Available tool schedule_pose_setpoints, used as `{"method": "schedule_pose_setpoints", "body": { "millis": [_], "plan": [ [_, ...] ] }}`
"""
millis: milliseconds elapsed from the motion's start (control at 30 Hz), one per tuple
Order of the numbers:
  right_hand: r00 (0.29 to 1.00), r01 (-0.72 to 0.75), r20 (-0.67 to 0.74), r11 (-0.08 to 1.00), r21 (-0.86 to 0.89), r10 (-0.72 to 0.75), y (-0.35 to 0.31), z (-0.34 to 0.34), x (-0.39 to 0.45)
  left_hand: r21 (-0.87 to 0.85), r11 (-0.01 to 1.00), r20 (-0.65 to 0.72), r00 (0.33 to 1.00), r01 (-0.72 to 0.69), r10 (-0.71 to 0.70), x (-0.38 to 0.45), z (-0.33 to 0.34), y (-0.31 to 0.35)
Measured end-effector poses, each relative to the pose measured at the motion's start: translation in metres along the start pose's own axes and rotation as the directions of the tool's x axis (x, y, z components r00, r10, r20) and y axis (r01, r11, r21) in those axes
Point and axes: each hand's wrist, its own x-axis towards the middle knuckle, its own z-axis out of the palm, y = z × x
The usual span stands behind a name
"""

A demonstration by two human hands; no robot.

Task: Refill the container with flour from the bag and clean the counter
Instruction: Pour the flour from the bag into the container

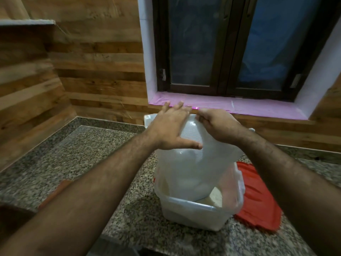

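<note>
A translucent white plastic bag (186, 163) hangs upside down, its mouth down inside a clear plastic container (190, 215) on the granite counter (88, 156). Pale flour (215, 197) shows in the container. My left hand (171, 128) lies flat with straight fingers against the bag's raised bottom end, thumb spread below. My right hand (215, 122) pinches the same top edge with curled fingers, right beside the left hand.
A red cloth (258, 196) lies on the counter to the right of the container, partly under it. Wood-panelled walls meet at the back left. A dark window with a pink sill (239, 106) is behind the bag. A brown object (55, 189) sits near my left forearm.
</note>
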Motion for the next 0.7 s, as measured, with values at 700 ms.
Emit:
{"method": "schedule_pose_setpoints", "body": {
  "millis": [700],
  "plan": [
    [0.976,-0.207,0.074,0.977,0.053,0.203,0.030,-0.051,-0.031,-0.380,0.909,-0.121,0.964,0.173,-0.235,0.001,-0.002,-0.040]
  ]
}}
